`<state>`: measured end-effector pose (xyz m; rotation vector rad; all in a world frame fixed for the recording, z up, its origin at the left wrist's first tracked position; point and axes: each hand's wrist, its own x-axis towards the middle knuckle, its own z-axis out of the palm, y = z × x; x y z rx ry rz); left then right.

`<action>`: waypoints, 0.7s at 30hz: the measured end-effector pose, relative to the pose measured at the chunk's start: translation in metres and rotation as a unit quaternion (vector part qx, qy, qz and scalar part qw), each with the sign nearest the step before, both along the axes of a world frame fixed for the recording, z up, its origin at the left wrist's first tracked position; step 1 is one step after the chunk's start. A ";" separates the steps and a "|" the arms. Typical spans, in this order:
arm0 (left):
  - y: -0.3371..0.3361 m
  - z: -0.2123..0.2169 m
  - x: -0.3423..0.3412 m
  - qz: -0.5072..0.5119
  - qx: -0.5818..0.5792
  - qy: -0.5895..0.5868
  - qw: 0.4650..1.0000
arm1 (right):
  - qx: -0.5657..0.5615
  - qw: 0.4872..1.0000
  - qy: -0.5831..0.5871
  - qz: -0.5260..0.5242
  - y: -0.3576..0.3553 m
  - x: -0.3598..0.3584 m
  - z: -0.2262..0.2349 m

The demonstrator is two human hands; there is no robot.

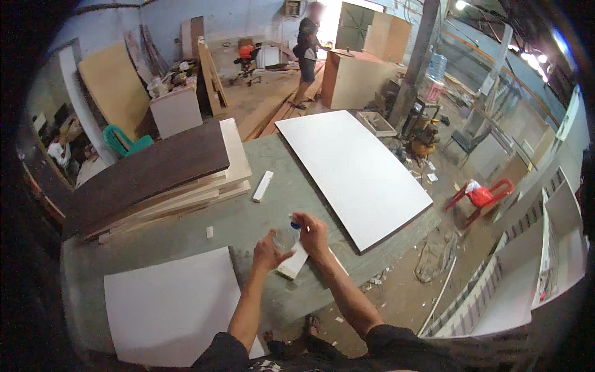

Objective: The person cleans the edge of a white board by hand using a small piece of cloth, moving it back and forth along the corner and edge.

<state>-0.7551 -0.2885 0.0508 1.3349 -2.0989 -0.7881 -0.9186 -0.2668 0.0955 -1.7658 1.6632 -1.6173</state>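
My left hand (268, 253) is wrapped around a small clear plastic bottle (286, 237) held just above the grey worktable (248, 217). My right hand (312, 232) pinches the bottle's blue cap (295, 226) from above. Right under both hands lies a short white board offcut (294, 263). A large white panel (353, 170) rests to the right of my hands, and a smaller white panel (170, 304) lies at the table's near left corner.
A stack of boards topped by a dark brown panel (149, 173) covers the table's left. A small white strip (263, 185) lies mid-table. Another person (306, 53) stands far back near a wooden cabinet. A red chair (480, 197) and white shelving (545, 248) stand on the right.
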 end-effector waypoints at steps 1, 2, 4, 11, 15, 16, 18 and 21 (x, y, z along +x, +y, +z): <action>0.014 0.007 -0.001 0.019 0.012 -0.031 0.999 | 0.010 1.000 0.001 -0.009 0.008 -0.003 -0.002; 0.028 0.010 -0.002 0.037 0.026 -0.062 0.997 | 0.015 1.000 -0.026 -0.002 0.018 -0.004 -0.010; 0.051 0.024 -0.009 0.055 0.061 -0.108 0.991 | 0.026 0.997 -0.074 0.009 0.034 -0.007 -0.025; 0.075 0.017 -0.012 0.051 0.168 -0.271 0.946 | 0.252 0.958 -0.108 0.083 0.034 -0.018 -0.099; 0.055 -0.004 0.004 0.054 0.201 -0.240 0.948 | 0.236 0.959 -0.097 0.121 0.015 -0.013 -0.109; 0.050 -0.004 0.006 0.064 0.204 -0.231 0.949 | 0.220 0.963 -0.096 0.122 0.008 -0.012 -0.103; 0.037 -0.009 0.012 0.076 0.157 -0.121 0.977 | 0.171 0.976 -0.063 0.115 -0.006 -0.007 -0.080; 0.016 -0.003 0.012 0.080 0.052 0.015 0.995 | 0.082 0.989 -0.040 0.117 -0.012 -0.006 -0.019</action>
